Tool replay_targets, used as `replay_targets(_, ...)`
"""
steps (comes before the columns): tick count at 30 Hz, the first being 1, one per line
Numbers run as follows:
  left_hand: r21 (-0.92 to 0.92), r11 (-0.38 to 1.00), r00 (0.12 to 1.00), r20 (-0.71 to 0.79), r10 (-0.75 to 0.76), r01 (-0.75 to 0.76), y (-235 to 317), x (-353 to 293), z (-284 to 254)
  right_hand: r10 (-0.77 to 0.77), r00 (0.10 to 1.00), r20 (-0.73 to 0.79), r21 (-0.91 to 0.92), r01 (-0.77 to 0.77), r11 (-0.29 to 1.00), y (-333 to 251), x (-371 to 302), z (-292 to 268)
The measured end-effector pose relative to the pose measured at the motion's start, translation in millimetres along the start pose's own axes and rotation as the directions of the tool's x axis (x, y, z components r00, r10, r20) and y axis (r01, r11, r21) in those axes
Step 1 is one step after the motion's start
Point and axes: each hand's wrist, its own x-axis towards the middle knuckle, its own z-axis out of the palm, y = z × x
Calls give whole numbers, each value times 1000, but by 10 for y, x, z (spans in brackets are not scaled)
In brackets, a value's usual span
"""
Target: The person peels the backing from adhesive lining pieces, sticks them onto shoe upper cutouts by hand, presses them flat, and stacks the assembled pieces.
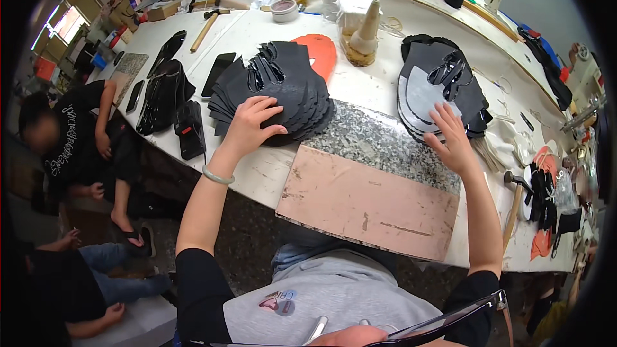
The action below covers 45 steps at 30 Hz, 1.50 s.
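My left hand [252, 127] rests with fingers spread on the near-left edge of a fanned stack of flat black pieces [295, 93], which look like shoe uppers. Glossy black strips lie at the slot in its top. My right hand [452, 136] is likewise open, its fingertips at the near edge of a second black stack [472, 93] with a light grey piece [419, 93] showing on it. Neither hand grips anything that I can see. Between the stacks lie a speckled stone slab [379, 138] and a pinkish-tan board [366, 199] overlapping its near side.
A cone-topped pot [364, 42] stands behind the slab, near an orange piece [319, 51]. Hammers [205, 29] [514, 209] lie at both sides. Left are a phone [218, 71] and black glossy pieces [164, 96]. Two people [77, 122] [71, 283] sit at left.
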Motion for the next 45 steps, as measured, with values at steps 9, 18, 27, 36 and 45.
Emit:
replay_targets(9,3,983,975,126,181,-183,-37,113,-197,124,992,-26,331,-108,937,-140,-1182,-526)
replay_targets(18,-8,977,955,206,212,-215,-85,46,-241,388,855,-345,322,-280,904,156,-2098,-553)
replay_targets(27,23,937,927,157,341,-349,-362,116,26,634,683,-363,381,-512,770,221,-2242,-295)
replay_targets(36,-45,942,765,-571,-298,333,-568,1033,-330,691,564,-452,353,-598,719,270,-1977,104)
replay_targets(45,-60,880,780,-495,384,-471,1201,1117,-506,839,398,-372,799,-323,508,119,-1891,-105)
